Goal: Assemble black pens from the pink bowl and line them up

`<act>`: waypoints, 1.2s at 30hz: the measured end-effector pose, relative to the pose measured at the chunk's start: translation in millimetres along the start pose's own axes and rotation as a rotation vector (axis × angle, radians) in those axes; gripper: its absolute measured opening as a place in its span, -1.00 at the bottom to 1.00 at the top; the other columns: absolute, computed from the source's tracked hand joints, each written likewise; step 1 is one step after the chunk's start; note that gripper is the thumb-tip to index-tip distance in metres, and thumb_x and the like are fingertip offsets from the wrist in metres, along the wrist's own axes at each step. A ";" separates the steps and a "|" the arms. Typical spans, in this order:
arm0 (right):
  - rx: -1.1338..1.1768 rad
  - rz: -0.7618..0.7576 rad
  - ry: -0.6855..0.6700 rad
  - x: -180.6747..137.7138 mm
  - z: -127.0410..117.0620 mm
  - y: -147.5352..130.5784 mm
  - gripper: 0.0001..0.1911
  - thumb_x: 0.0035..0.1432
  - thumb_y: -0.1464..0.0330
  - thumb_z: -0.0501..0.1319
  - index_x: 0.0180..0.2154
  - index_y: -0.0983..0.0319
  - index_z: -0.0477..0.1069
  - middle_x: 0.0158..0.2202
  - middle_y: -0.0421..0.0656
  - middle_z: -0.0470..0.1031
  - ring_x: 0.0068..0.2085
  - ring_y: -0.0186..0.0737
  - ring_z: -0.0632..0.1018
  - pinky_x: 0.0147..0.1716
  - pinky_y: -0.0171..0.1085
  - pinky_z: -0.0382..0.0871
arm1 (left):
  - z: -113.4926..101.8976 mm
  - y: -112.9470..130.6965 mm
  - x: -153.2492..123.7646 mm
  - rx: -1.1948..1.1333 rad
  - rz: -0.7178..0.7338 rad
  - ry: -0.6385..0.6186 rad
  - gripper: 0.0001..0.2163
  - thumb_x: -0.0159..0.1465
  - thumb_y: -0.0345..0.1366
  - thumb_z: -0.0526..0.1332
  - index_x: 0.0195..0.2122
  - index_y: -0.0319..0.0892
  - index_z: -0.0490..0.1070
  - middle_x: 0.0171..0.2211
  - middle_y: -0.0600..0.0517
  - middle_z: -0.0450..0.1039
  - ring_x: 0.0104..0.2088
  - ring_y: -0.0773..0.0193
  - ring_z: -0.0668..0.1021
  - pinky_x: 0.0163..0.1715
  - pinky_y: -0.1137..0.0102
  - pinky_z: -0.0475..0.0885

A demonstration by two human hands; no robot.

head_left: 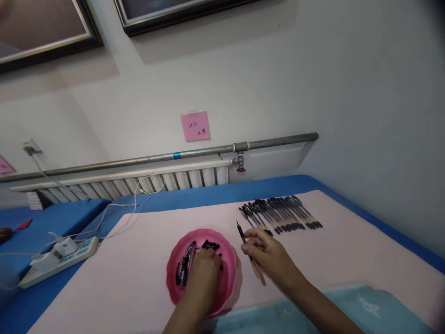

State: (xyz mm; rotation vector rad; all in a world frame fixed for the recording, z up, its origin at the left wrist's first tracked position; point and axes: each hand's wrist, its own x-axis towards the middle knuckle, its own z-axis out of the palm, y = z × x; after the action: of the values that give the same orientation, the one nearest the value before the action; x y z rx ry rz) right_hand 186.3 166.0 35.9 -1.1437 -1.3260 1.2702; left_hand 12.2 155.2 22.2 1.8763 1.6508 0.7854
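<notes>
A pink bowl (227,269) sits on the pink mat and holds several black pen parts (184,266). My left hand (205,273) reaches down into the bowl with its fingers curled among the parts; what they grip is hidden. My right hand (266,255) pinches a thin pen (243,239) that points up and away, just right of the bowl. A row of several black pens (281,215) lies side by side beyond my right hand.
A white power strip (59,260) with plugged cables lies at the left on the blue table cover (208,195). A radiator (146,181) and a metal pipe (174,155) run along the wall. A light blue cloth (365,306) covers the near right.
</notes>
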 end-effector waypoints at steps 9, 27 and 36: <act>0.277 0.047 0.037 -6.7 5.4 -18.1 -0.71 -0.01 0.25 0.23 -0.25 0.22 0.28 -0.54 -0.26 0.41 -0.61 -0.42 0.33 -0.68 -0.42 0.16 | -14.4 11.5 -20.1 -0.630 -0.133 -0.010 -0.91 0.08 -0.28 0.20 -0.43 -0.18 0.39 -0.50 0.01 0.45 -0.45 0.26 0.46 -0.40 0.39 0.31; 0.349 -0.105 -0.022 -20.5 14.8 -28.1 -0.86 0.10 0.29 0.21 -0.31 0.19 0.30 -0.39 -0.18 0.50 -0.52 -0.36 0.44 -0.61 -0.38 0.31 | -17.0 19.3 -32.1 -1.046 -0.205 -0.120 -0.79 -0.05 -0.25 0.37 -0.47 -0.24 0.41 -0.57 0.07 0.44 -0.55 0.39 0.44 -0.46 0.44 0.31; 0.205 -0.167 -0.093 -26.1 12.9 -31.9 -0.88 0.13 0.28 0.15 -0.32 0.20 0.31 -0.45 -0.22 0.40 -0.46 -0.32 0.44 -0.53 -0.35 0.35 | -17.1 16.5 -31.8 -0.977 -0.217 -0.148 -0.83 -0.04 -0.29 0.34 -0.48 -0.24 0.39 -0.60 0.09 0.41 -0.56 0.40 0.42 -0.47 0.45 0.28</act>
State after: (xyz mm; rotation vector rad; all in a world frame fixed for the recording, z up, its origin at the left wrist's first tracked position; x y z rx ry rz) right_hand 176.2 137.7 66.8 -0.8234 -1.2970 1.3144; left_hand 8.5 121.7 43.2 1.0151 1.0345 1.0619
